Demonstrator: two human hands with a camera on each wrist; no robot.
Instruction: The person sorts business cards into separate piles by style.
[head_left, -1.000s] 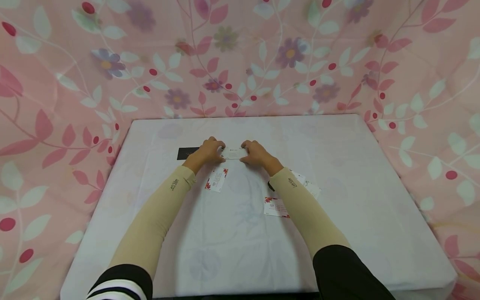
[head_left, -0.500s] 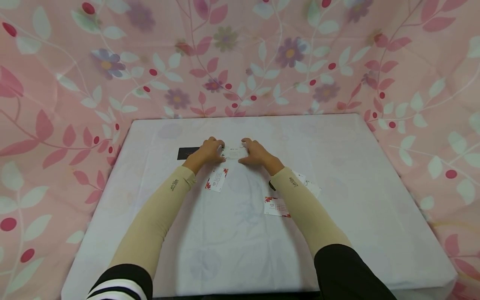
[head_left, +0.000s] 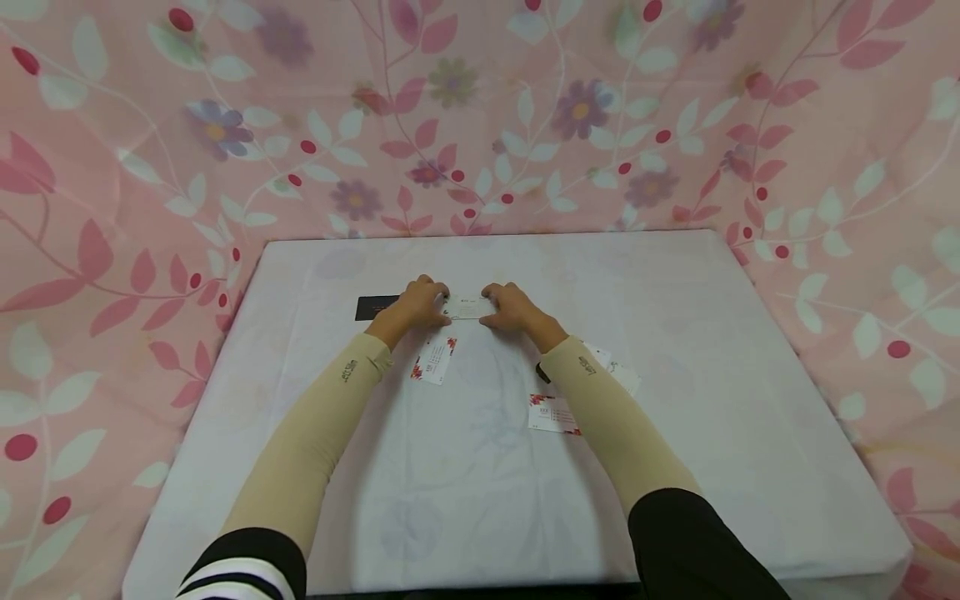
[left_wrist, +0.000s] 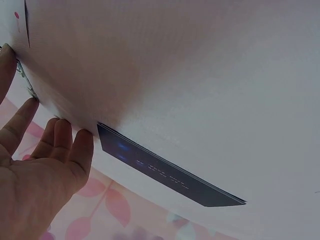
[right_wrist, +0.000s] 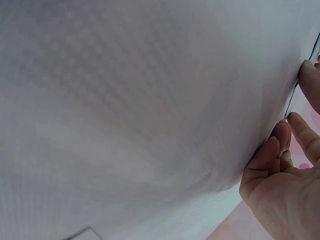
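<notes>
A small stack of white cards [head_left: 467, 307] lies on the white tablecloth [head_left: 480, 492] toward the back middle. My left hand [head_left: 415, 302] holds its left end and my right hand [head_left: 512, 307] holds its right end, thumb and fingers squeezing the stack between them. In the left wrist view my left hand [left_wrist: 42, 167] has its fingertips on the cloth, and the stack's edge [left_wrist: 26, 82] shows by the thumb. The right wrist view has my right hand [right_wrist: 285, 172] with fingertips on the cloth beside the stack's thin edge [right_wrist: 300, 82].
A black card [head_left: 375, 307] [left_wrist: 165, 172] lies just left of my left hand. A white card with red print [head_left: 435, 360] sits below it. Another red-printed card [head_left: 552, 414] and some white cards [head_left: 621, 373] lie by my right forearm. Pink floral cloth [head_left: 480, 125] surrounds the table.
</notes>
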